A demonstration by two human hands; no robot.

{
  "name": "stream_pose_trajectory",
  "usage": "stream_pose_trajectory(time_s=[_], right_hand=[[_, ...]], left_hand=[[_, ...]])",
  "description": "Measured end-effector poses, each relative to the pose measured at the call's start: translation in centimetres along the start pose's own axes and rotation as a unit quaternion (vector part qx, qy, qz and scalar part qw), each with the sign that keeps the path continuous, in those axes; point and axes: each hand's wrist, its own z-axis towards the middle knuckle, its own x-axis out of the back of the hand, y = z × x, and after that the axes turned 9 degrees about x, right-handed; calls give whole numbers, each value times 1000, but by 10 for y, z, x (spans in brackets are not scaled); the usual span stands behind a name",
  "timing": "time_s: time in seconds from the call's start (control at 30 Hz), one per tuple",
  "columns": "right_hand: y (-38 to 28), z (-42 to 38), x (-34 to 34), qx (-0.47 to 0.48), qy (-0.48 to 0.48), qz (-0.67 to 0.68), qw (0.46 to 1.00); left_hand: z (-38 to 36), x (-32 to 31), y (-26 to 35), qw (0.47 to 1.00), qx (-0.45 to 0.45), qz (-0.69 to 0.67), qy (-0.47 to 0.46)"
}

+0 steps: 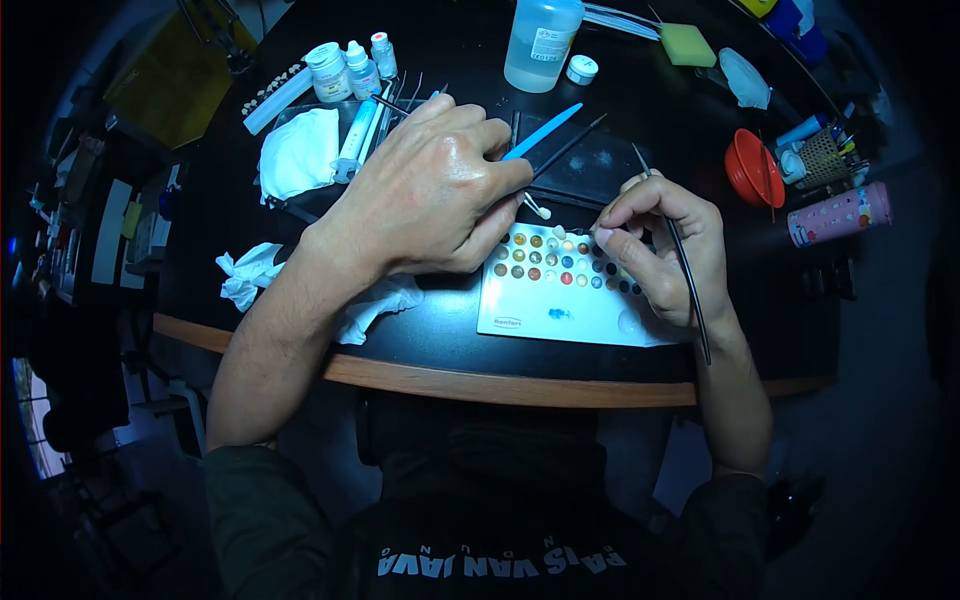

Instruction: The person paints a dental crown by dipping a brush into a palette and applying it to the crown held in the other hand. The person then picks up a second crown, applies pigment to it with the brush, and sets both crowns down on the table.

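My left hand (pixel 430 185) is closed, back up, over the left side of the palette. A thin metal holder (pixel 528 200), mostly hidden by the fingers, sticks out below them. At its tip is a small whitish tooth-shaped piece (pixel 542 212). Right of it, my right hand (pixel 665 245) is closed around a slim dark brush (pixel 690 275), which slants across the fingers with its pointed end up. The right thumb and forefinger meet near the palette's upper edge. Between both hands lies the white palette (pixel 520 307), with rows of coloured wells and a blue smear.
A blue-handled tool (pixel 545 130) and a dark brush (pixel 570 145) rest by a black case (pixel 610 175). Farther back stand a large bottle (pixel 543 45), a small jar (pixel 581 69) and several vials. Right are a red bowl (pixel 752 168) and pink cylinder (pixel 840 213); tissues (pixel 248 275) lie left.
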Motion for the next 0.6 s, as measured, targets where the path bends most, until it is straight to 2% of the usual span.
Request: stream_pose_trajectory(time_s=[0.13,0.23,0.33,0.37,0.47,0.6], right_hand=[[0,1,-1,2,1,-2,1000],[2,4,2,39,23,-70,997],[7,8,10,10,75,-137,988],[11,10,14,15,73,-156,985],[19,11,22,-58,63,-152,985],[24,11,25,-66,53,-143,986]], left_hand=[[0,1,1,1000,1,0,-7],[0,1,2,1000,3,1,-7],[1,1,1,1000,2,-5,-3],[1,2,1,1000,2,-8,-2],[0,-1,2,1000,0,-10,11],[0,0,3,1000,0,-11,11]])
